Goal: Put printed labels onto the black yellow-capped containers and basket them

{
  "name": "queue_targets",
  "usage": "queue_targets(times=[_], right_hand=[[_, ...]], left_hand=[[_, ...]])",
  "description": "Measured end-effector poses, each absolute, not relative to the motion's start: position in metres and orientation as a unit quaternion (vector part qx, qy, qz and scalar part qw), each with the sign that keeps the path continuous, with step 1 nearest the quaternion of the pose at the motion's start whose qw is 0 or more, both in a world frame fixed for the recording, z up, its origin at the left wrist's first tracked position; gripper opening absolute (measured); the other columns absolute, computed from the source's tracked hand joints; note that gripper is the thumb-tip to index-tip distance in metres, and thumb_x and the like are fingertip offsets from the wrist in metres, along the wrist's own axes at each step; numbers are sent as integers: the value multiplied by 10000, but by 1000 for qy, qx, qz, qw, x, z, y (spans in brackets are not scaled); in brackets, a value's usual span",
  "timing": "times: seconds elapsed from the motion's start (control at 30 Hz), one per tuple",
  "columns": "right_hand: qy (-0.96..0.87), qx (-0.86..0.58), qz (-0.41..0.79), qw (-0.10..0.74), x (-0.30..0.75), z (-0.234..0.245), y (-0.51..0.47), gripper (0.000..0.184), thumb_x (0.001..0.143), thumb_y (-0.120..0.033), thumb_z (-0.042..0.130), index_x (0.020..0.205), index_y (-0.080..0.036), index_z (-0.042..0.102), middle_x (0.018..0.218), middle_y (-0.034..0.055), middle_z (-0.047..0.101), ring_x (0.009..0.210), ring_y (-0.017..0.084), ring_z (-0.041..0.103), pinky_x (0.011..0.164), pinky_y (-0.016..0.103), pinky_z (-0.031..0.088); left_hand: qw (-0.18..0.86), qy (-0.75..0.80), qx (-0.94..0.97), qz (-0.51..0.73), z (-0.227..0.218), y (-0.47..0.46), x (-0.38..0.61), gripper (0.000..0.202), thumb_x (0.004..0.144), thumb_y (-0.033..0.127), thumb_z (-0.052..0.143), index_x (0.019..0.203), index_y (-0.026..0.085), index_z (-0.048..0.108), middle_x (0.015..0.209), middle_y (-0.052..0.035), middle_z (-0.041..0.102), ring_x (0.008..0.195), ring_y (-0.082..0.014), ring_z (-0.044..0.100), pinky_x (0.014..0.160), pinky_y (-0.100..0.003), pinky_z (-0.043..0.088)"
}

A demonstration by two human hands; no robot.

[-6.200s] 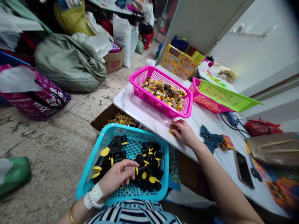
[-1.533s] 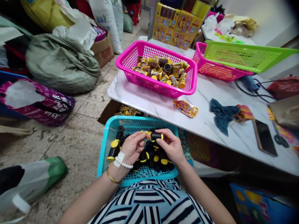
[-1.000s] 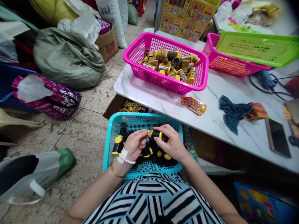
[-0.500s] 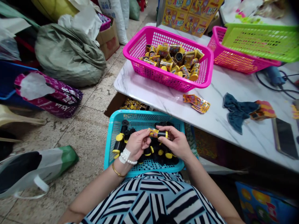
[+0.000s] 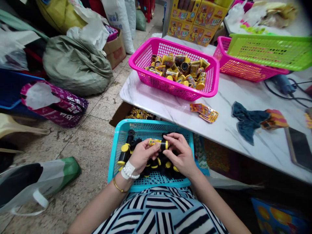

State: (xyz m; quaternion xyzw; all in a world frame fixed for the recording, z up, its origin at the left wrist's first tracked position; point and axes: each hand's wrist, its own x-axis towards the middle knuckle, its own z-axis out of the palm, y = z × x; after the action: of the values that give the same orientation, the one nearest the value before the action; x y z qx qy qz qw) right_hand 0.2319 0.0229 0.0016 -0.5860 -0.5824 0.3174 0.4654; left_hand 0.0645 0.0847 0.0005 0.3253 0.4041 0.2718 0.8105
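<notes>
A small black canister [image 5: 163, 145] with a yellow cap lies level between my hands, above the turquoise basket [image 5: 112, 156]. A yellow printed plastic sleeve [image 5: 154, 142] covers its left part. My left hand [image 5: 142, 154] pinches the sleeved end between thumb and fingers. Around the capped right end, my right hand [image 5: 179, 151] has its thumb below and fingertips above, in a loose grip. Several black canisters with yellow caps [image 5: 123, 155] lie in the basket beneath; my hands hide some of them.
On the marbled table [image 5: 170, 109] stand a pink basket [image 5: 174, 92] of sleeved canisters, flat printed sleeves [image 5: 206, 112], a blue cloth [image 5: 248, 118], a phone [image 5: 298, 146] and a green basket [image 5: 270, 52]. A carton [image 5: 119, 113] sits under its edge. Bags [image 5: 75, 65] line the left floor.
The canister and both hands have shifted slightly left and down. My left hand now covers more of the sleeve's underside, and my right fingers have loosened around the capped end.
</notes>
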Motion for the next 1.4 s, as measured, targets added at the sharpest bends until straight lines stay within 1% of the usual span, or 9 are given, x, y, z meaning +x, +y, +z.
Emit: queue_targets(times=[0.13, 0.37, 0.57, 0.67, 0.73, 0.97, 1.13, 1.23, 1.4], right_hand=[[-560, -591, 327, 480, 244, 4, 20, 284, 881, -216, 671, 1161, -261, 688, 1050, 60, 640, 800, 149, 649, 715, 300, 577], [-648, -571, 234, 447, 255, 8, 15, 298, 825, -188, 743, 1109, -263, 695, 1097, 65, 688, 1000, 203, 672, 796, 329, 591], [-625, -571, 246, 473, 242, -7, 15, 274, 848, -212, 735, 1117, -258, 706, 1023, 54, 728, 879, 179, 702, 780, 335, 603], [-640, -573, 205, 469, 241, -10, 12, 308, 837, -196, 743, 1134, -269, 716, 1055, 61, 749, 964, 204, 714, 862, 370, 600], [-649, -568, 197, 465, 241, -13, 11, 311, 824, -186, 751, 1122, -272, 732, 1053, 61, 766, 981, 213, 722, 898, 383, 594], [-415, -633, 401, 516, 230, -20, 2, 273, 727, -278, 830, 991, -235, 776, 934, 39, 790, 806, 199, 747, 758, 344, 629], [-378, -613, 478, 503, 232, -14, 2, 283, 752, -303, 811, 1024, -251, 755, 918, 25, 775, 817, 179, 732, 790, 332, 618], [-422, -567, 511, 490, 237, -12, 7, 386, 764, -308, 805, 1141, -293, 722, 1068, 38, 726, 865, 175, 713, 785, 334, 610], [-499, -533, 427, 533, 234, -17, 15, 194, 791, -197, 780, 952, -305, 791, 989, 31, 690, 944, 175, 662, 877, 354, 561]], left_hand=[[788, 402, 393, 251, 4, 90, 69, 382, 687, 376, 857, 866, 127, 628, 679, 36, 602, 549, -53, 477, 519, -189, 373], [794, 392, 409, 221, 7, 92, 70, 437, 741, 408, 805, 1055, 135, 672, 789, -8, 671, 603, -91, 548, 557, -227, 423], [743, 363, 492, 272, -1, 87, 67, 406, 731, 345, 823, 1060, 144, 695, 1007, -72, 723, 913, -175, 657, 853, -300, 501], [769, 365, 468, 239, -4, 87, 62, 518, 797, 439, 756, 1211, 160, 617, 911, -51, 714, 745, -145, 648, 686, -266, 503], [770, 375, 462, 228, -8, 86, 60, 460, 845, 467, 694, 1166, 147, 617, 816, -30, 689, 612, -114, 588, 588, -244, 464], [593, 336, 671, 291, -14, 83, 62, 225, 858, 275, 674, 1056, 171, 702, 1004, -68, 718, 916, -186, 642, 851, -317, 484], [717, 332, 553, 265, -21, 85, 59, 356, 866, 460, 661, 1051, 155, 652, 818, -33, 690, 670, -130, 620, 630, -252, 494], [779, 358, 462, 226, -24, 84, 59, 445, 831, 579, 659, 872, 138, 614, 649, -6, 648, 475, -78, 534, 466, -195, 402], [862, 324, 320, 224, -13, 82, 63, 503, 732, 584, 765, 892, 130, 620, 585, 24, 617, 425, -51, 494, 428, -170, 367]])
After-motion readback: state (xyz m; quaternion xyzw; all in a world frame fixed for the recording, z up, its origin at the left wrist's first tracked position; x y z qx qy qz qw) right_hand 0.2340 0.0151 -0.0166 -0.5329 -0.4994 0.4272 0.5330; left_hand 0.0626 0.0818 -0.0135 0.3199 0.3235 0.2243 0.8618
